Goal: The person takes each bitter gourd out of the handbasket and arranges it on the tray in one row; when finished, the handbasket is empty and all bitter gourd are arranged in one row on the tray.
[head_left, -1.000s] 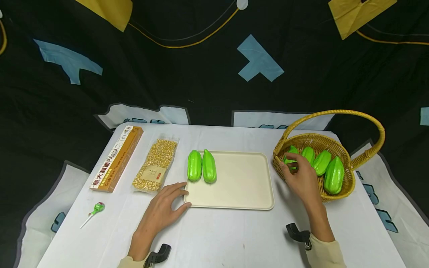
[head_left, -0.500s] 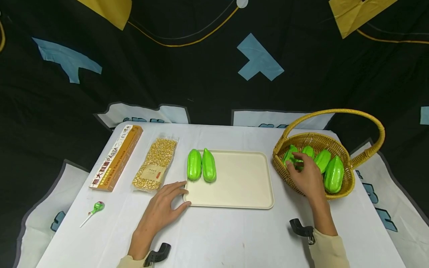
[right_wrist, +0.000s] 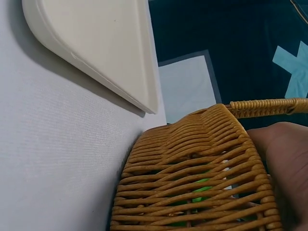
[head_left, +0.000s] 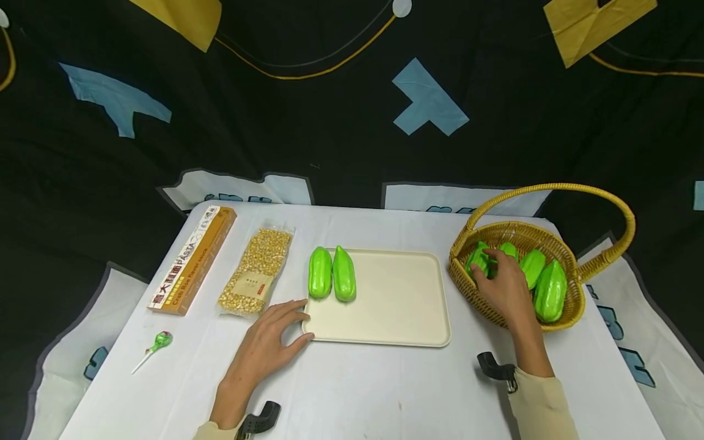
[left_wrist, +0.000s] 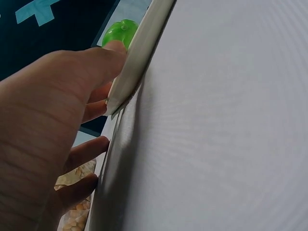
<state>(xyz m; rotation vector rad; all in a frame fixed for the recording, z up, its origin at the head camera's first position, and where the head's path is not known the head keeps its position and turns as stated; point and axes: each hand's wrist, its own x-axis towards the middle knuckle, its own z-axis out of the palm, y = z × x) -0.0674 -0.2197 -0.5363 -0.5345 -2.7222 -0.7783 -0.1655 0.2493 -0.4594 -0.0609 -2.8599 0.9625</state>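
My left hand (head_left: 269,342) lies at the near left corner of the cream tray (head_left: 396,299), thumb touching its front rim and loosely bent fingers at its left edge. Two glossy green ridged fruits (head_left: 344,275) lie side by side on the tray's left end. My right hand (head_left: 505,287) reaches into the wicker basket (head_left: 574,305); its thumb and fingers grip a green ridged fruit (head_left: 477,260) at the basket's left side. Several more such fruits (head_left: 550,292) sit to its right. In the right wrist view the basket wall (right_wrist: 192,187) hides the fingertips.
Left of the tray lie a bag of corn kernels (head_left: 258,269), a pasta box (head_left: 192,260) and a green lollipop (head_left: 159,342). The basket's tall handle (head_left: 555,186) arches over its far side. A dark patterned cloth (head_left: 275,134) hangs behind the white table (head_left: 374,391).
My right hand has shifted slightly right and farther into the basket, and the fruit at its fingers shows more. My left hand stays at the tray's corner.
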